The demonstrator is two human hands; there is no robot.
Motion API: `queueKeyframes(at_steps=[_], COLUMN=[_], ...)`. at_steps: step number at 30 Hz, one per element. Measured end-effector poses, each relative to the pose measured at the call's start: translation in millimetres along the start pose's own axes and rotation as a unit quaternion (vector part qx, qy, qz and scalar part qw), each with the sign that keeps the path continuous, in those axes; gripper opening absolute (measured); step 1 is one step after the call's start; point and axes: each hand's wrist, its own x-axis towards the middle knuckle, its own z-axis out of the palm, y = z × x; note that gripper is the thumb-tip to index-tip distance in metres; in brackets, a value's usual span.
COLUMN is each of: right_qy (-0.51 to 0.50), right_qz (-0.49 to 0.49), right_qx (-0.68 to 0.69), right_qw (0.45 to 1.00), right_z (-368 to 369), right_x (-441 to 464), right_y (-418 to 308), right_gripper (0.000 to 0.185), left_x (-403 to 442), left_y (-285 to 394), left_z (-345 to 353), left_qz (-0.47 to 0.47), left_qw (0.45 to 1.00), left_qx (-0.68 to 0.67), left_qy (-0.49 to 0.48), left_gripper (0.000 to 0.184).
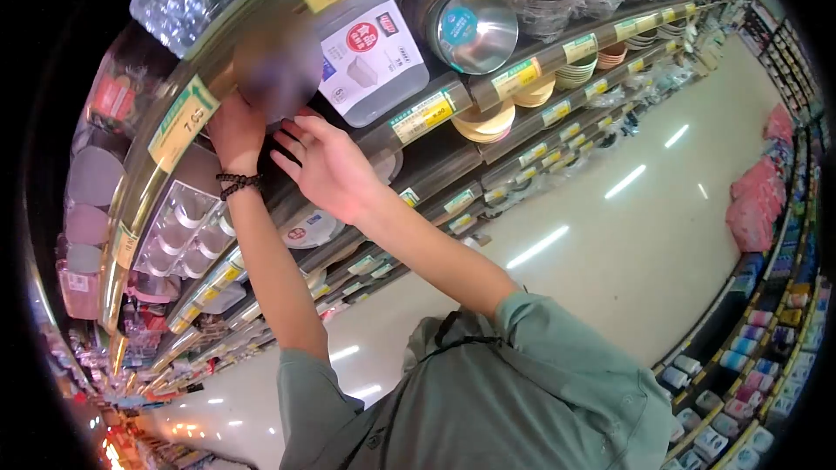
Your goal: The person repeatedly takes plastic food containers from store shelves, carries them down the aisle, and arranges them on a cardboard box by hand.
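Observation:
My left hand (237,130), with a dark beaded bracelet (238,184) at its wrist, reaches up to the shelf edge. A blurred patch (279,70) covers its fingertips, so I cannot tell whether they hold anything. Just to its right, my right hand (329,164) is open, palm turned partly up and fingers apart, below the same patch. Beside the hands, a grey rectangular container (409,87) with a white printed label (370,61) stands on the shelf. To its right is a shiny metal bowl (488,33) with a teal sticker.
Price tags (424,117) line the projecting shelf edges. Stacked bowls (575,72) sit further right, and a pack of cups (178,235) is at left below. Pale aisle floor (601,235) lies behind me, with pink bags (759,200) and another stocked shelf (740,357) across it.

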Motion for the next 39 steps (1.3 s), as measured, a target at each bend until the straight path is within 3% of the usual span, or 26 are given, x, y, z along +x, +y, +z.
queueKeyframes(at_steps=[2,3,7,10,11,12,14,18,23,26,28,29,30,31,32,34,35,39], right_qy=[0.009,0.003,0.002,0.021,0.03,0.017,-0.007,-0.076,-0.083,-0.051,-0.003,-0.026,-0.049,-0.023,0.004,0.069,0.113,0.234], right_qz=[-0.001,0.0,0.022,0.032,0.036,0.03,0.021,0.033,0.024,-0.052,-0.104,-0.113,-0.12,-0.068,-0.056,-0.045,-0.042,-0.073], right_qx=[-0.002,0.007,0.013,0.035,0.044,0.029,-0.009,-0.127,-0.278,-0.4,-0.45,-0.498,-0.545,-0.561,-0.549,-0.518,-0.531,-0.585], right_qw=[1.0,1.0,1.0,0.999,0.998,0.999,1.0,0.988,0.957,0.913,0.887,0.859,0.829,0.824,0.834,0.851,0.839,0.773], right_z=[-4.9,-1.6,0.1,-3.4,-4.9,-5.1,-5.2,14.4,2.5,-20.5,-29.1,-36.2,-46.8,-65.4,-75.9,-87.8,-89.9,-102.3], right_x=[12.0,15.4,12.9,4.6,0.4,-3.3,-13.2,-45.8,-86.3,-111.8,-135.1,-149.0,-164.5,-181.3,-198.9,-240.2,-259.1,-334.2], right_y=[-2.8,-6.3,-2.4,7.4,9.4,10.3,9.4,8.3,9.8,1.9,-9.9,-20.7,-32.6,-42.4,-50.3,-60.8,-66.5,-77.0], right_gripper=[0.016,0.016,0.02,0.028,0.031,0.035,0.043,0.058,0.061,0.069,0.074,0.08,0.087,0.1,0.102,0.105,0.105,0.106], left_x=[1.2,-3.8,2.3,-23.1,-40.6,-53.5,-76.3,-123.1,-175.9,-216.9,-243.7,-266.7,-282.5,-301.1,-315.1,-324.2,-328.8,-346.4], left_y=[-10.7,5.7,-18.6,-12.8,9.1,26.6,48.4,58.1,47.5,45.6,55.0,55.8,56.8,57.5,61.1,82.1,92.2,113.1], left_z=[15.7,8.8,-0.1,-7.5,-20.0,-29.2,-39.8,-49.0,-62.4,-61.8,-69.2,-61.8,-52.8,-33.9,-19.3,-14.2,-9.9,19.1], left_qz=[0.043,0.002,-0.004,0.08,0.017,0.022,0.028,0.132,0.105,0.04,0.027,-0.031,-0.034,-0.052,-0.07,-0.124,-0.159,-0.105], left_qw=[0.994,0.99,0.994,0.976,0.979,0.98,0.981,0.965,0.948,0.898,0.899,0.873,0.803,0.776,0.746,0.767,0.729,0.68], left_qx=[0.008,-0.01,-0.108,-0.157,-0.173,-0.155,-0.126,-0.077,-0.081,-0.273,-0.307,-0.406,-0.548,-0.595,-0.64,-0.629,-0.665,-0.694], left_qy=[0.095,0.142,0.026,0.126,0.109,0.119,0.142,0.214,0.29,0.343,0.31,0.268,0.233,0.205,0.174,0.027,-0.021,-0.21], left_gripper=[0.05,0.044,0.042,0.039,0.032,0.032,0.033,0.037,0.039,0.039,0.049,0.055,0.057,0.056,0.055,0.053,0.052,0.056])
